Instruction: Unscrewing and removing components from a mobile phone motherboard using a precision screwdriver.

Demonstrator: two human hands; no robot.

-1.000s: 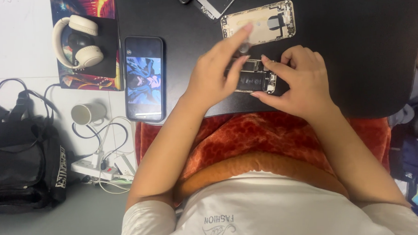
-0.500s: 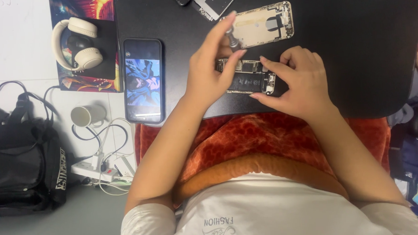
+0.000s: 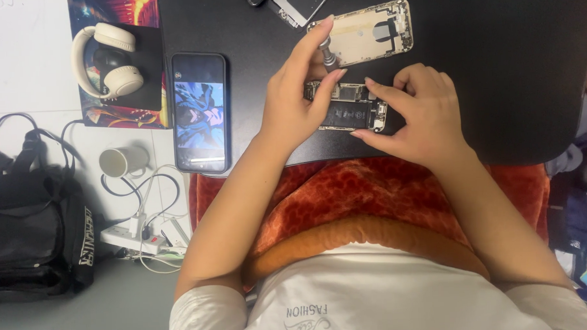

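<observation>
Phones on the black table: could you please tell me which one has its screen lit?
The intact phone at the table's left edge, showing a blue picture. The opened phone between the hands and the empty gold housing above it have no screen.

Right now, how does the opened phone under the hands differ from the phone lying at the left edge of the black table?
The opened phone shows bare inner parts and a dark battery; the intact phone shows a lit screen with a blue picture. The opened phone lies crosswise, the intact phone lengthwise. The left hand sets a small screwdriver on the opened phone and the right hand steadies it; nothing touches the intact phone. Both lie flat on the black table.
</observation>
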